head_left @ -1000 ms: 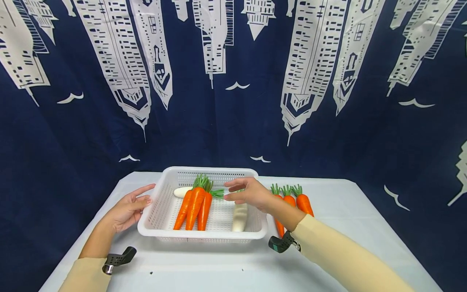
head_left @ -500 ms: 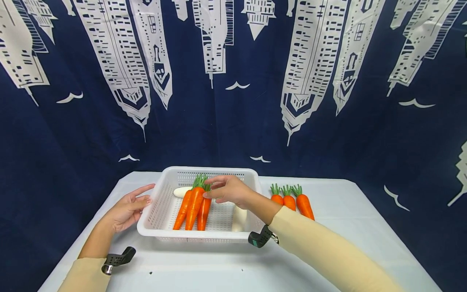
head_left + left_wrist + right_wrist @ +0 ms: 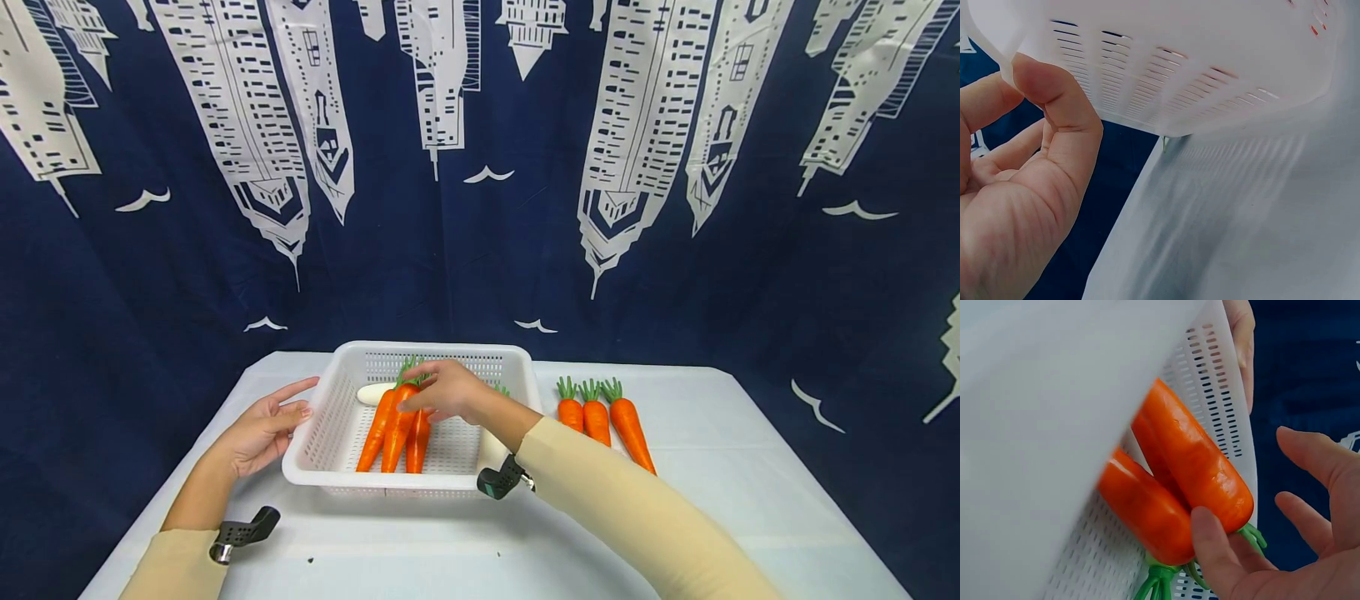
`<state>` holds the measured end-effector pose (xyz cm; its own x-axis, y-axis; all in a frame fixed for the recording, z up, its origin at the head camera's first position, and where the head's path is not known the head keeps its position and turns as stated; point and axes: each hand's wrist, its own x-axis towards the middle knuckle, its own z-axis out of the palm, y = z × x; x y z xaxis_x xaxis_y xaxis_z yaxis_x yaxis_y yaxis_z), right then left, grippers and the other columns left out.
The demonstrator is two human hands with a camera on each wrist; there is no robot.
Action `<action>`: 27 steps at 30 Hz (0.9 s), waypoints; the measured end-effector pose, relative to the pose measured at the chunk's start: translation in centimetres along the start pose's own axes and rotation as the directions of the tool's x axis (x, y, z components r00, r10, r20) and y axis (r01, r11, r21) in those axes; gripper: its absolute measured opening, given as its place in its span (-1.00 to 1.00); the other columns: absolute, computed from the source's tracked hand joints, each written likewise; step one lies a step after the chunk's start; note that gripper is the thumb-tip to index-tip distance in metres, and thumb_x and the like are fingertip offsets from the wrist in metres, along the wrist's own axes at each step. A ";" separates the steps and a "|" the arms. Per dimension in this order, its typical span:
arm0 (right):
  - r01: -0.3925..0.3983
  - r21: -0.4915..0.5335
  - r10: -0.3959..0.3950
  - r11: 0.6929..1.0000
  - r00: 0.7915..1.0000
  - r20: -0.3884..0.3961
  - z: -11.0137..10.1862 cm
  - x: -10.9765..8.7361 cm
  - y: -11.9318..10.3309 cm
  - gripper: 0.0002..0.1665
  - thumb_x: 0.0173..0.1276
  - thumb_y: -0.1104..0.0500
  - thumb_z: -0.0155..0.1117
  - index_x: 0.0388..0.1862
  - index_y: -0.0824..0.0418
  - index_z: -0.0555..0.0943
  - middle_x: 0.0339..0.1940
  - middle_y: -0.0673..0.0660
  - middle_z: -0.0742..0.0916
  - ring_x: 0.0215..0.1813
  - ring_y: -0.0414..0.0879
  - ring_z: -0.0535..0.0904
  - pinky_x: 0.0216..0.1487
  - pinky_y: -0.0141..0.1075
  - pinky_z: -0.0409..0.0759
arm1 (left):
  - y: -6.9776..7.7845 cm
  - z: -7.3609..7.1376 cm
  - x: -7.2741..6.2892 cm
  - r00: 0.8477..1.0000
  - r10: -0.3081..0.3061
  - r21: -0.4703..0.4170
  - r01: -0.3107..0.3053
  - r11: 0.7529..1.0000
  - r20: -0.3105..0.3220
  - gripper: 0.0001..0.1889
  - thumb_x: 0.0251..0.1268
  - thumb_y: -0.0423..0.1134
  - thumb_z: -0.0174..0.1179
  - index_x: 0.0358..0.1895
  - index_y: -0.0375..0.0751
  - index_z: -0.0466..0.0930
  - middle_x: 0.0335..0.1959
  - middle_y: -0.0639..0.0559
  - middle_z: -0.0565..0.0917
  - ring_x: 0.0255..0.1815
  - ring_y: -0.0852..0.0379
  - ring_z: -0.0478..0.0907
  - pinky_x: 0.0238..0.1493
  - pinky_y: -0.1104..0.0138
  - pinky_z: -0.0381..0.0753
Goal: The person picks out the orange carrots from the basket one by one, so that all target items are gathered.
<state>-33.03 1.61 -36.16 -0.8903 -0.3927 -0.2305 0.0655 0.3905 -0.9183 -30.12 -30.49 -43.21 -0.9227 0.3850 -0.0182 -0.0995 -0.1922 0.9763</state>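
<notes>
Three glossy orange carrots with green tops lie bunched left of middle in a white slotted basket. The left grip pinches the basket's rim; the right grip is loose, fingers parted over the carrots, and I can't tell whether they touch. The basket sits toward the far edge of the bench, whose surface stretches out in front. The right arm partly hides a white vegetable inside.
</notes>
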 end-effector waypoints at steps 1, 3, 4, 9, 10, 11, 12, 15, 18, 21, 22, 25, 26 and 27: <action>-0.004 -0.009 0.004 1.000 1.000 -0.001 0.1 0.1 0.0 -0.39 0.13 0.24 0.61 0.21 0.09 0.69 0.09 0.21 0.71 -0.08 0.07 0.70 0.13 0.07 0.72 | 0.0 0.0 0.0 1.000 0.001 -0.002 -0.001 1.000 0.002 -0.24 0.52 -0.52 0.02 0.64 -0.24 -0.16 0.07 0.13 0.73 0.03 0.19 0.72 0.07 0.23 0.75; -0.016 -0.023 0.016 1.000 1.000 -0.002 0.2 0.3 -0.1 -0.37 0.12 0.26 0.61 0.22 0.10 0.68 0.02 0.18 0.72 -0.13 0.09 0.68 0.11 0.07 0.73 | 0.0 0.0 0.0 1.000 0.001 -0.004 -0.001 1.000 0.002 -0.24 0.52 -0.52 0.03 0.64 -0.24 -0.16 0.07 0.13 0.73 0.03 0.19 0.72 0.07 0.23 0.75; -0.022 -0.028 0.021 0.999 1.000 -0.003 0.3 0.4 -0.1 -0.36 0.12 0.27 0.61 0.23 0.10 0.67 -0.02 0.16 0.72 -0.15 0.10 0.68 0.10 0.06 0.73 | 0.0 0.1 0.0 1.000 0.000 -0.004 0.000 1.000 0.000 -0.23 0.51 -0.52 0.03 0.64 -0.24 -0.16 0.07 0.13 0.73 0.03 0.19 0.72 0.07 0.23 0.75; -0.063 -0.048 0.062 0.997 0.998 -0.025 0.7 1.0 -0.1 -0.34 0.10 0.28 0.62 0.24 0.09 0.67 -0.12 0.10 0.72 -0.30 0.02 0.63 0.05 0.01 0.76 | 0.0 0.0 0.1 1.000 -0.003 -0.003 0.003 1.000 0.003 -0.24 0.51 -0.52 0.03 0.64 -0.23 -0.14 0.07 0.12 0.73 0.03 0.18 0.72 0.07 0.22 0.75; -0.069 -0.049 0.068 0.996 0.997 -0.028 0.8 1.1 -0.1 -0.33 0.10 0.28 0.62 0.24 0.09 0.67 -0.12 0.10 0.71 -0.33 0.00 0.62 0.04 0.01 0.76 | 0.0 0.0 0.1 1.000 -0.001 -0.001 0.001 1.000 0.005 -0.24 0.51 -0.52 0.02 0.64 -0.23 -0.14 0.07 0.12 0.73 0.03 0.18 0.72 0.07 0.21 0.75; -0.075 -0.045 0.074 0.996 0.997 -0.030 0.9 1.2 -0.1 -0.33 0.10 0.30 0.62 0.25 0.10 0.67 -0.13 0.10 0.71 -0.36 -0.01 0.59 0.04 0.00 0.76 | 0.0 0.0 0.1 1.000 0.000 0.000 0.000 1.000 0.007 -0.25 0.52 -0.52 0.02 0.63 -0.23 -0.13 0.07 0.12 0.73 0.02 0.18 0.72 0.07 0.21 0.75; -0.078 -0.042 0.077 0.996 0.997 -0.031 1.0 1.3 -0.1 -0.32 0.09 0.31 0.61 0.25 0.10 0.66 -0.13 0.11 0.70 -0.39 -0.02 0.57 0.04 0.00 0.76 | 0.0 0.0 0.0 1.000 0.002 0.000 -0.002 1.000 0.009 -0.26 0.52 -0.53 0.01 0.63 -0.23 -0.13 0.07 0.12 0.73 0.02 0.18 0.72 0.07 0.21 0.75; -0.082 -0.039 0.081 0.996 0.996 -0.023 1.1 1.6 -0.2 -0.28 0.10 0.35 0.60 0.29 0.12 0.64 -0.13 0.13 0.67 -0.44 -0.04 0.52 0.04 0.00 0.76 | 0.0 -0.1 0.0 1.000 0.008 -0.005 -0.008 1.000 0.015 -0.28 0.52 -0.53 0.00 0.62 -0.21 -0.09 0.07 0.12 0.73 0.03 0.18 0.72 0.06 0.22 0.75; -0.087 -0.040 0.086 0.995 0.996 -0.018 1.2 1.8 -0.3 -0.27 0.10 0.38 0.59 0.30 0.14 0.62 -0.14 0.14 0.65 -0.43 -0.03 0.54 0.03 0.01 0.76 | 0.0 -0.1 -0.1 1.000 0.012 -0.014 -0.011 1.000 0.023 -0.29 0.52 -0.54 0.00 0.61 -0.19 -0.07 0.08 0.11 0.73 0.04 0.18 0.73 0.07 0.21 0.75; -0.102 -0.027 0.102 0.994 0.995 -0.006 1.2 2.0 -0.4 -0.26 0.10 0.40 0.57 0.31 0.17 0.60 -0.15 0.16 0.66 -0.39 -0.01 0.60 0.06 0.03 0.75 | 0.0 -0.1 -0.1 1.000 0.009 -0.016 -0.009 1.000 0.027 -0.29 0.52 -0.54 -0.01 0.61 -0.18 -0.07 0.08 0.11 0.73 0.04 0.17 0.73 0.07 0.20 0.75; -0.106 -0.024 0.106 0.994 0.994 -0.004 1.2 2.1 -0.4 -0.26 0.10 0.41 0.57 0.31 0.17 0.60 -0.15 0.16 0.67 -0.38 0.00 0.62 0.06 0.03 0.75 | 0.0 -0.1 -0.1 1.000 0.008 -0.016 -0.008 1.000 0.026 -0.29 0.52 -0.54 -0.01 0.62 -0.18 -0.07 0.08 0.11 0.73 0.04 0.17 0.73 0.07 0.20 0.75; -0.115 -0.012 0.116 0.993 0.993 0.004 1.2 2.3 -0.4 -0.27 0.11 0.43 0.55 0.30 0.19 0.59 -0.14 0.18 0.68 -0.36 0.00 0.66 0.07 0.03 0.74 | 0.0 -0.1 -0.1 1.000 0.006 -0.015 -0.006 1.000 0.026 -0.29 0.52 -0.53 -0.01 0.62 -0.18 -0.07 0.08 0.11 0.73 0.04 0.17 0.73 0.07 0.20 0.75; -0.117 -0.008 0.117 0.993 0.993 0.005 1.2 2.3 -0.4 -0.27 0.11 0.44 0.55 0.30 0.20 0.60 -0.14 0.18 0.68 -0.36 -0.01 0.67 0.07 0.02 0.74 | -0.1 -0.1 -0.1 1.000 0.007 -0.015 -0.006 1.000 0.026 -0.29 0.52 -0.53 -0.01 0.62 -0.18 -0.07 0.08 0.11 0.73 0.04 0.17 0.73 0.07 0.20 0.75; -0.117 -0.006 0.117 0.993 0.993 0.003 1.2 2.4 -0.4 -0.28 0.11 0.45 0.55 0.29 0.20 0.60 -0.14 0.18 0.68 -0.36 -0.02 0.67 0.06 0.02 0.75 | -0.1 -0.1 -0.1 1.000 0.008 -0.016 -0.008 1.000 0.028 -0.29 0.52 -0.53 -0.01 0.62 -0.18 -0.07 0.08 0.11 0.73 0.04 0.17 0.73 0.07 0.20 0.75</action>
<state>-34.64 -0.47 -36.77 -0.8752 -0.3471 -0.3369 0.1663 0.4383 -0.8833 -30.09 -30.56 -43.29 -0.9127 0.4085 -0.0042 -0.0982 -0.2092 0.9729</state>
